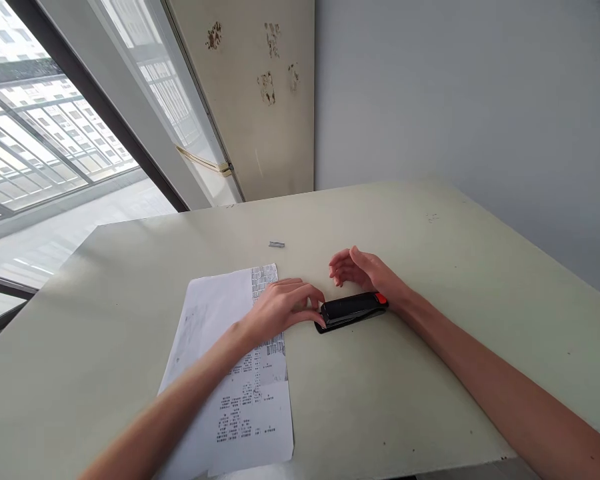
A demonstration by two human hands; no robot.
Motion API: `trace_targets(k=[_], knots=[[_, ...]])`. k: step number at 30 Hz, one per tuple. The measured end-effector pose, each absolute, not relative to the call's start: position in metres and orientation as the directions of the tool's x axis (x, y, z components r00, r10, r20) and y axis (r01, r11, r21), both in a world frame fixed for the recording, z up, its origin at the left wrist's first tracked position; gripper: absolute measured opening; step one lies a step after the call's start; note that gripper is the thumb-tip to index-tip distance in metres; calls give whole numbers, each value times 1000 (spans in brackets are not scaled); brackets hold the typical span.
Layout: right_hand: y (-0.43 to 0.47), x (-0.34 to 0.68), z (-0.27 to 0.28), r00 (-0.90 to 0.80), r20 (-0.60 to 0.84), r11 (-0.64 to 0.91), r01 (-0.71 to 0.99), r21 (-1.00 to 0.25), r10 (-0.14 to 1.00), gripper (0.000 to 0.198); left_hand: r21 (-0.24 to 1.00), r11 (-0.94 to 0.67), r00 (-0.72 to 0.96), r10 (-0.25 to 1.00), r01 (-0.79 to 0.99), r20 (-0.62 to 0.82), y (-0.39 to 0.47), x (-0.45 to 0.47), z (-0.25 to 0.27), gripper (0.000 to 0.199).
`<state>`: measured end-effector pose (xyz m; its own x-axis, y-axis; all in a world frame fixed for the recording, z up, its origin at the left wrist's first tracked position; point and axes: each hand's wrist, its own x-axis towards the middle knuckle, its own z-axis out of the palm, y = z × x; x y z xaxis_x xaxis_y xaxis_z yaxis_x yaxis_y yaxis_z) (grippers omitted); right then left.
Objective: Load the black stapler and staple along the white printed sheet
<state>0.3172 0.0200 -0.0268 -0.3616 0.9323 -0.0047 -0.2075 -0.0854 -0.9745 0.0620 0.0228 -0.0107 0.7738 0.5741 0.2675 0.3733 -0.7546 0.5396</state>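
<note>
A black stapler (353,308) with a red rear end lies on the table, its front pointing left. The thumb and fingers of my left hand (293,303) pinch that front end. My right hand (363,270) hovers just behind the stapler, fingers loosely curved and thumb apart, with nothing in it. Its wrist passes close by the red end; whether they touch I cannot tell. Under my left forearm lie printed paper sheets (253,427), partly covered by the arm. Beyond the sheets rests a small strip of staples (277,245).
The pale table (430,373) carries all of this. A grey wall (460,100) runs along its right side. Past the far edge stands a stained cream cabinet-like panel (260,140) with a handle. Windows (55,127) with railings outside are on the left.
</note>
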Motion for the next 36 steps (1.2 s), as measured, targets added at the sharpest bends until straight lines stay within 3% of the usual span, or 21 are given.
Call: trace_targets(k=[5, 14, 22, 25, 30, 36], knots=[[21, 317, -28, -333, 5, -73, -220, -973, 943, 60, 467, -802, 782, 542, 372, 308, 17, 66, -9, 40], [20, 318, -29, -335, -5, -77, -202, -976, 942, 60, 430, -778, 735, 604, 459, 309, 1, 58, -8, 40], [18, 324, -22, -469, 31, 1, -65, -998, 883, 49, 409, -698, 714, 685, 588, 144, -58, -27, 23, 28], [19, 325, -21, -490, 31, 27, -15, -1000, 871, 55, 355, -672, 679, 723, 650, 124, -95, -63, 21, 40], [20, 325, -21, -476, 34, 72, 63, -995, 879, 58, 217, -684, 691, 721, 696, 57, -147, -95, 4, 82], [15, 319, -20, -500, -1, 124, 216, -968, 866, 61, 114, -698, 688, 716, 707, 117, -183, -97, -11, 108]])
